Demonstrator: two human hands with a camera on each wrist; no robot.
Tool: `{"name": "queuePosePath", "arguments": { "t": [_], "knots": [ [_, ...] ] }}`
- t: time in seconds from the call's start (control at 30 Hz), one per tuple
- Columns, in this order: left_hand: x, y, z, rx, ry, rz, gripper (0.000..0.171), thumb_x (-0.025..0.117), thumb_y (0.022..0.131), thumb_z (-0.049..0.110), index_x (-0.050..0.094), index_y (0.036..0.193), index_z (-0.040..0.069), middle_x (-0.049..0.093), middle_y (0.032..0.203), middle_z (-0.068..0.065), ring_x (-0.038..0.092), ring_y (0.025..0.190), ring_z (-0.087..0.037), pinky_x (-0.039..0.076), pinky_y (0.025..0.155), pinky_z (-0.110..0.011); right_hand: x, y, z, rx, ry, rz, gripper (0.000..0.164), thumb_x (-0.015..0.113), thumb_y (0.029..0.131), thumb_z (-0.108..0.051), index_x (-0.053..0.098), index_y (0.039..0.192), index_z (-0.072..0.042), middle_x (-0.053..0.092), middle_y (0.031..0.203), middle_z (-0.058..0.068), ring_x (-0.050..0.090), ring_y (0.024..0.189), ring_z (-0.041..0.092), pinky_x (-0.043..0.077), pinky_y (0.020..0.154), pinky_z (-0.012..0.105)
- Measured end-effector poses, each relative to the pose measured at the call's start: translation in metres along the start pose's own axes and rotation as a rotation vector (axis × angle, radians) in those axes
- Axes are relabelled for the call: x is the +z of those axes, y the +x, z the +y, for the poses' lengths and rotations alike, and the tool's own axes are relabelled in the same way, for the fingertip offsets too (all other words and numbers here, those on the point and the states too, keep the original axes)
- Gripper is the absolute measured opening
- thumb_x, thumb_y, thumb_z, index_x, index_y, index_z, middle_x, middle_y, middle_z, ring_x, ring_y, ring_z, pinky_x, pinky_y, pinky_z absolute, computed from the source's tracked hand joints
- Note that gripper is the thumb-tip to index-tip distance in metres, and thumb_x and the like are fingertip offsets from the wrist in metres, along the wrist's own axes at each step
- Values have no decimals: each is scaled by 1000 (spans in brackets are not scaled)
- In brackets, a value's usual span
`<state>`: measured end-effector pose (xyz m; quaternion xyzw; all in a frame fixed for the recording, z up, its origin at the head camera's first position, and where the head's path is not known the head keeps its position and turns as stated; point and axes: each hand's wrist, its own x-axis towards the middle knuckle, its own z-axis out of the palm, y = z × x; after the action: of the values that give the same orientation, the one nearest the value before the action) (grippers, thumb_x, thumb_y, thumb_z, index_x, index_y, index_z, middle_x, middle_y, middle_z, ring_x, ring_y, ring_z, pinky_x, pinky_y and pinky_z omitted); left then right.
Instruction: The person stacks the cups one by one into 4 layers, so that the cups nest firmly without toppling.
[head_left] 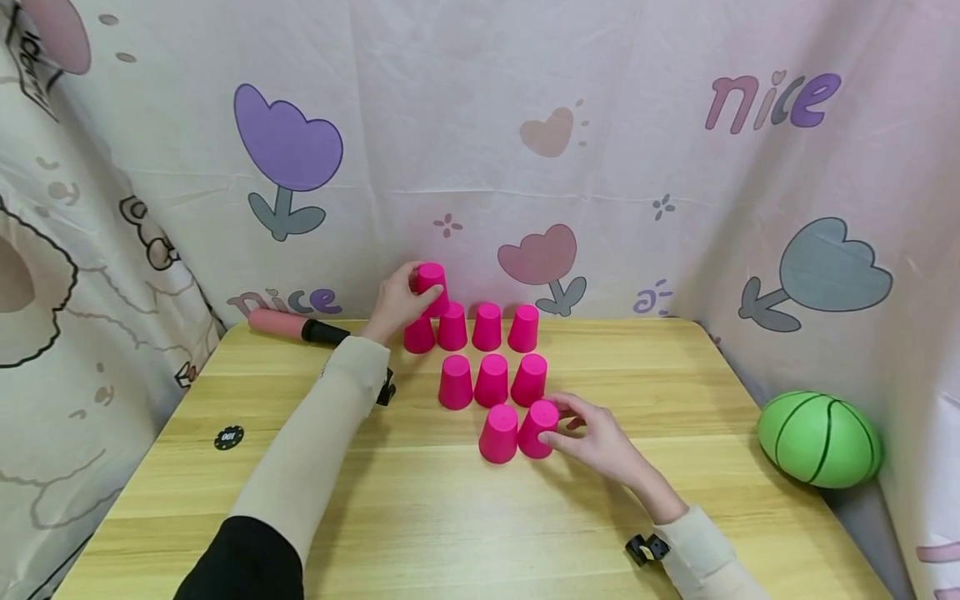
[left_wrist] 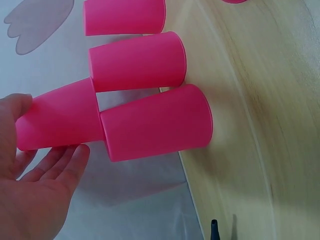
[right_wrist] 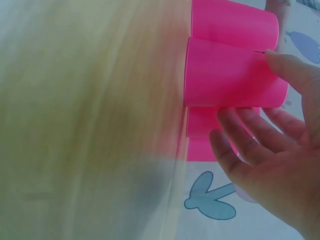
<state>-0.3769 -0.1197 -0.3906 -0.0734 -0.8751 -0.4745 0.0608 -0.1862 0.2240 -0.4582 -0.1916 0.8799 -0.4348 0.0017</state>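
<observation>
Pink cups (head_left: 491,381) near the tabletop's (head_left: 420,533) far edge, open room in front; left hand (head_left: 397,305) and right hand (head_left: 600,440) fingers each pinch one; cloth (head_left: 442,108) behind.

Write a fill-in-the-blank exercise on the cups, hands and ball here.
1. The left hand holds a cup above a row of ____ cups.
2. The right hand touches a front cup in a row of ____.
3. The middle row has ____ cups.
4. The ball is coloured ____.

Missing words: four; two; three; green.
</observation>
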Motion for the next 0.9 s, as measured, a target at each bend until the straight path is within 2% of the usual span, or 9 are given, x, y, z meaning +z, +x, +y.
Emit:
{"name": "queuePosePath", "arguments": {
  "t": [0.23, 0.5, 0.77, 0.9],
  "knots": [
    [-4, -2, 2, -11, 6, -12, 65, 74, 99, 29, 44, 154, 12, 58, 145, -18, 57, 133, -37, 54, 111, -53, -1, 0, -2, 7, -2, -2, 53, 86, 89, -27, 65, 138, -22, 73, 124, -4, 70, 109, 18, 62, 93, 39],
    [-16, -7, 2, -14, 18, -21, 73, 74, 98, 38, 40, 159, 13, 55, 152, -20, 55, 139, -40, 52, 113, -54, -7, -3, -10, -18, -18, 40, 50, 86, 90, -25, 66, 135, -17, 74, 124, -3, 69, 110, 17, 62, 94, 44],
    [-37, -26, -3, 52, 19, 2, 74, 74, 98, 41, 41, 159, 12, 55, 153, -22, 56, 140, -40, 52, 113, -56, -28, -1, -25, -78, -37, 88, 49, 84, 92, -27, 65, 137, -19, 74, 121, -6, 69, 107, 13, 61, 94, 42],
    [-44, -38, -8, 88, 4, 5, 70, 73, 99, 37, 43, 156, 10, 57, 149, -24, 60, 136, -42, 52, 112, -56, -41, 2, -35, -95, -42, 110, 48, 83, 92, -26, 65, 136, -19, 74, 118, -6, 69, 104, 13, 60, 92, 34]
  ]
}}
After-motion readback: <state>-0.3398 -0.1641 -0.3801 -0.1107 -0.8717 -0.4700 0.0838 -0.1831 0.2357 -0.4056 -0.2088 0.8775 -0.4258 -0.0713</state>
